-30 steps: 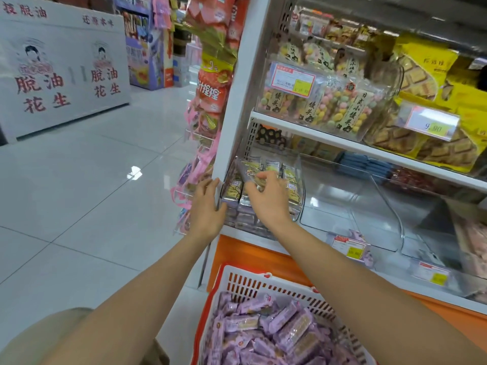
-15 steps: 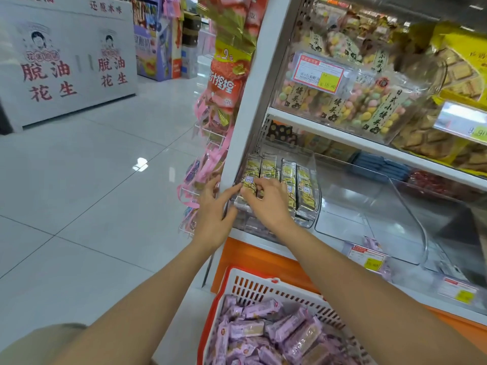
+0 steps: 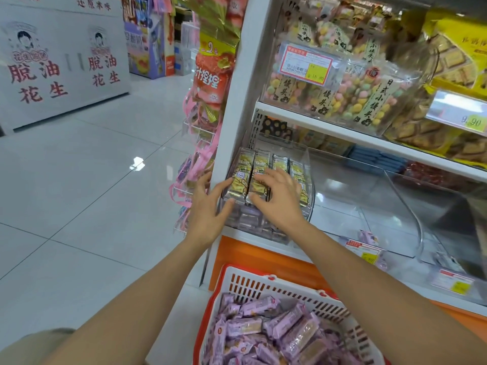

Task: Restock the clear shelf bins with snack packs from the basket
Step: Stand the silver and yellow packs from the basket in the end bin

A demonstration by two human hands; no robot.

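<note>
White shelf unit point(image 3: 342, 129): two tiers in view. Empty clear bin point(image 3: 395, 201): lower tier, right of the stocked one. Red basket point(image 3: 276, 288): below, heaped with purple snack packs point(image 3: 297, 335). End clear bin point(image 3: 309, 180): yellow-green packs point(image 3: 243, 169) rowed on top. My left hand point(image 3: 208, 206), right hand point(image 3: 279, 198): fingers spread flat against that row, gripping nothing. Step: squaring stock. Next, I judge: reach down, grasp purple packs.
</note>
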